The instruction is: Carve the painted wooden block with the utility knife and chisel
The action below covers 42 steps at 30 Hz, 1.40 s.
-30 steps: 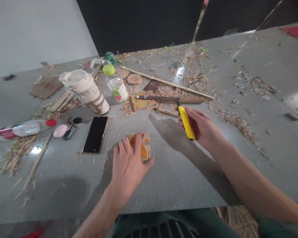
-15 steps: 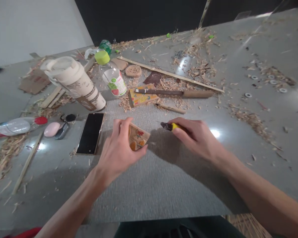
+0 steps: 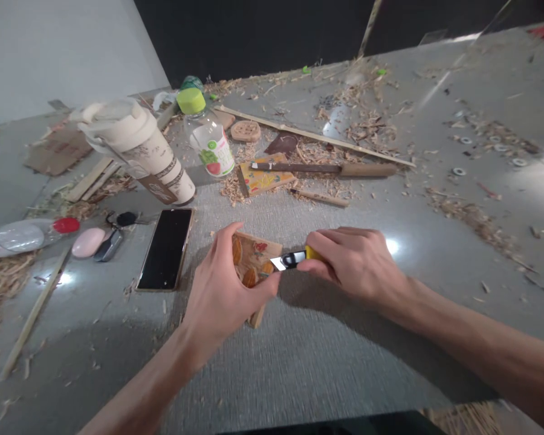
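My left hand point(image 3: 229, 284) grips a small carved wooden block point(image 3: 258, 248) by its edges, thumb on the near side and fingers on the far left. Orange shapes and a red flower are painted on its face. A yellow and black utility knife point(image 3: 294, 260) is wrapped in the fingers of my right hand point(image 3: 351, 263). Its bare blade points left and meets the block's right side near my left thumb; whether it cuts in I cannot tell. My left hand covers part of the block.
Beyond my hands lie a wood-handled file point(image 3: 367, 171), a yellow painted block point(image 3: 267, 181) and a thin wooden stick point(image 3: 321, 198). To the left are a phone point(image 3: 165, 249), a white tumbler point(image 3: 138, 151) and a green-capped bottle point(image 3: 208, 139). Wood shavings point(image 3: 474, 214) litter the table.
My right hand has turned and brought the knife's blade over to the block. The block has tilted in my left hand, so its lower edge now shows beneath the thumb.
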Available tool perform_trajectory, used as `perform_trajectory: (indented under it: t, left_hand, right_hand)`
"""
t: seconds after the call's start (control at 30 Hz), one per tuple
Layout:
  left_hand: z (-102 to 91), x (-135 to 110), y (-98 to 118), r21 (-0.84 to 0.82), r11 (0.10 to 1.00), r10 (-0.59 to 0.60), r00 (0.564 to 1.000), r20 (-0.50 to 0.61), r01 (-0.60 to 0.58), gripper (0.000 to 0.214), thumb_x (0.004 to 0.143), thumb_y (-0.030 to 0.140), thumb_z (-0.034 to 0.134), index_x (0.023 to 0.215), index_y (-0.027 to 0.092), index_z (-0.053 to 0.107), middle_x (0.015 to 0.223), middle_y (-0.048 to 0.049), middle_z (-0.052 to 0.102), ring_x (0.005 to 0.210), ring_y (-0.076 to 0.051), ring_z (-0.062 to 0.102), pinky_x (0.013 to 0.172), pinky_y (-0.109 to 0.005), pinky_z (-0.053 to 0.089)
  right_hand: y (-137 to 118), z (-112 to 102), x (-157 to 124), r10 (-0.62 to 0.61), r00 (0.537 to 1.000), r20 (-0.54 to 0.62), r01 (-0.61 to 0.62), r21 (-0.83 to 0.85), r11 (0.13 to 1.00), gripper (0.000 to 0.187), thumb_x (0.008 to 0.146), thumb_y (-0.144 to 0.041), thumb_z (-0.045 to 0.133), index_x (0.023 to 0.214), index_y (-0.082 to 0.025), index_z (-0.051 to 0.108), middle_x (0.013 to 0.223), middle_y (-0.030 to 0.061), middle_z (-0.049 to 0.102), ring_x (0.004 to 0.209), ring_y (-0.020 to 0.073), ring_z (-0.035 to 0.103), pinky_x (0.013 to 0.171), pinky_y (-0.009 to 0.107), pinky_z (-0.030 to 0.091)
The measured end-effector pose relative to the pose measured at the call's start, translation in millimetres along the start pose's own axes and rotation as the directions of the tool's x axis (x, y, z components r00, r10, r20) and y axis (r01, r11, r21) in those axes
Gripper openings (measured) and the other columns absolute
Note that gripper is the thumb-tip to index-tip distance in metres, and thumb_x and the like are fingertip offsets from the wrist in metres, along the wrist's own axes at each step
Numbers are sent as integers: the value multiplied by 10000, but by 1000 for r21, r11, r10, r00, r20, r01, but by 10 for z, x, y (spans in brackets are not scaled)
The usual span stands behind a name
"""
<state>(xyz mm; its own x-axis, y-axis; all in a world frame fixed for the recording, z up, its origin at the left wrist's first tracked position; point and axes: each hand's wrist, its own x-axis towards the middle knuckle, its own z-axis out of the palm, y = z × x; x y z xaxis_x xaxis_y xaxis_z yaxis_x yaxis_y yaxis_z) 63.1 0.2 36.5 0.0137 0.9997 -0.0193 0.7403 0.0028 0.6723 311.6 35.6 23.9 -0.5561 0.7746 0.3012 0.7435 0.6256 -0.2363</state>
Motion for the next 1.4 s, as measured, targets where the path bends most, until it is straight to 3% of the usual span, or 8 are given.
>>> perform_trajectory:
  t: [0.23, 0.63, 0.77, 0.93, 1.07, 1.17, 1.27, 1.4]
  left_hand:
    - [20, -58, 46, -21, 999, -32, 994, -101, 30, 757, 765, 512, 817, 1411, 255, 518, 1267, -105, 695, 1091, -323, 705, 907, -485, 561]
    - [-13, -55, 255, -134, 984, -125, 991, -38, 119, 678, 775, 526, 836, 1305, 274, 495, 1107, -54, 701, 970, -290, 709, 840, -430, 535]
    - [-70, -48, 322, -134, 984, -122, 991, -52, 114, 680, 763, 509, 871, 1294, 288, 506, 1074, -26, 711, 934, -270, 700, 828, -410, 527]
    - [-142, -10, 361, -255, 950, -170, 984, 59, 179, 609, 828, 536, 828, 1289, 273, 528, 1045, -17, 730, 917, -252, 707, 798, -381, 535]
    - [-143, -3, 330, -300, 940, -167, 986, 15, 163, 593, 813, 518, 875, 1241, 268, 550, 961, 15, 708, 851, -219, 689, 760, -347, 539]
    - [-102, -29, 304, -547, 826, -171, 985, -19, 133, 569, 832, 489, 898, 1229, 277, 550, 984, 25, 713, 846, -182, 710, 740, -295, 573]
    - [-60, -63, 299, -813, 572, -240, 970, -37, 110, 583, 825, 412, 931, 1240, 295, 538, 1040, 32, 734, 818, -157, 737, 726, -274, 617]
    - [-3, -96, 261, -904, 370, -286, 952, 107, 213, 574, 813, 417, 949, 1241, 231, 615, 1075, -34, 776, 834, -200, 784, 689, -285, 647]
  right_hand:
    - [-110, -19, -40, -71, 983, -170, 41, -174, 984, 636, 1151, -648, 315, 776, -213, 588, 622, -17, 620, 516, 137, 532, 533, 333, 242]
    - [-87, -119, 35, -92, 955, -282, 0, -310, 951, 656, 1150, -629, 309, 760, -203, 620, 653, -20, 646, 567, 145, 608, 591, 325, 346]
    - [-79, -177, 59, -92, 948, -306, -16, -333, 943, 677, 1149, -640, 303, 746, -203, 628, 643, -15, 640, 554, 145, 578, 594, 327, 339]
    - [-101, -231, 120, -55, 940, -336, -67, -340, 938, 730, 1147, -665, 246, 752, -205, 653, 633, -3, 634, 550, 148, 543, 561, 325, 274]
    - [-151, -257, 189, -15, 947, -320, -87, -303, 949, 761, 1138, -694, 213, 747, -208, 650, 624, 6, 635, 545, 149, 522, 559, 313, 236]
    - [-168, -270, 245, 68, 952, -299, -151, -263, 953, 764, 1117, -738, 217, 754, -214, 638, 612, 5, 615, 519, 144, 469, 539, 312, 168]
    - [-150, -267, 286, 153, 952, -266, -211, -207, 955, 798, 1094, -784, 175, 749, -221, 622, 584, -2, 579, 485, 136, 394, 524, 307, 139]
    - [-114, -236, 280, 197, 961, -192, -224, -134, 965, 852, 1087, -796, 90, 726, -220, 604, 606, 17, 604, 501, 135, 406, 522, 304, 162]
